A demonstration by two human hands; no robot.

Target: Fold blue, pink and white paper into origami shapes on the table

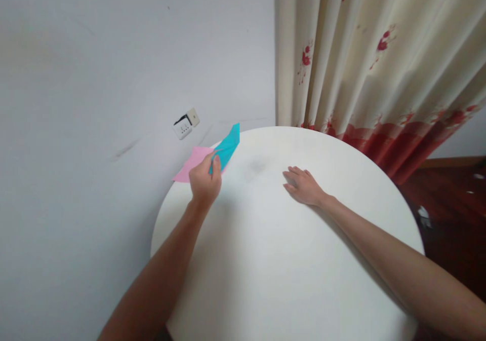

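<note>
Left hand [205, 181] pinches the blue paper [227, 147] between thumb and fingers, lifted at the round white table's [266, 270] far left edge, over a pink sheet [192, 164] (partly overhanging). Right hand [302, 185] lies flat, fingers together, mid-table.

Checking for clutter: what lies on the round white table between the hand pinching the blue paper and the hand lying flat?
Nothing: in the head view, only bare round white table, faintly smudged, separates the left hand, pinching the folded blue paper, from the flat right hand.

soft even daylight | faint shadows under arms | edges warped, slightly blurry
</note>
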